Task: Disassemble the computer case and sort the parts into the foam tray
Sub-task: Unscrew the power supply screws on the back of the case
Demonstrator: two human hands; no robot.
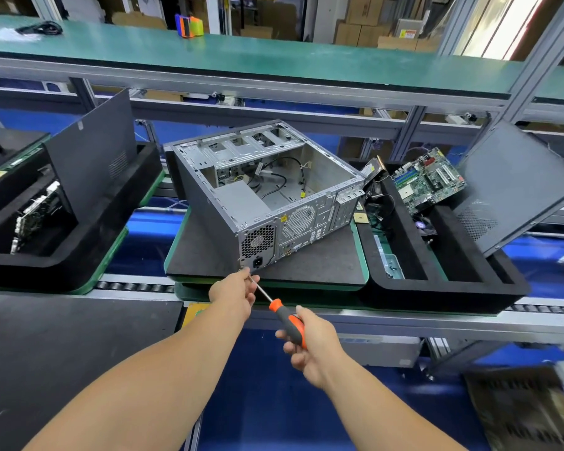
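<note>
An open grey computer case [274, 203] lies on its side on a dark mat [323, 262], its rear panel facing me and the power supply at the near corner. My right hand [310, 346] grips the orange-and-black handle of a screwdriver [285, 317]. Its tip reaches the case's lower rear corner. My left hand [236, 289] pinches the metal shaft close to the tip. To the right stands the black foam tray [437, 281], holding a green motherboard [427, 180], a side panel [515, 187], cables and small parts.
Another black foam tray [79, 249] with a board and a leaning panel sits at the left. Roller conveyor rails [137, 286] run under the pallets. A green shelf [274, 56] spans overhead at the back. A dark mat [46, 353] covers the near left bench.
</note>
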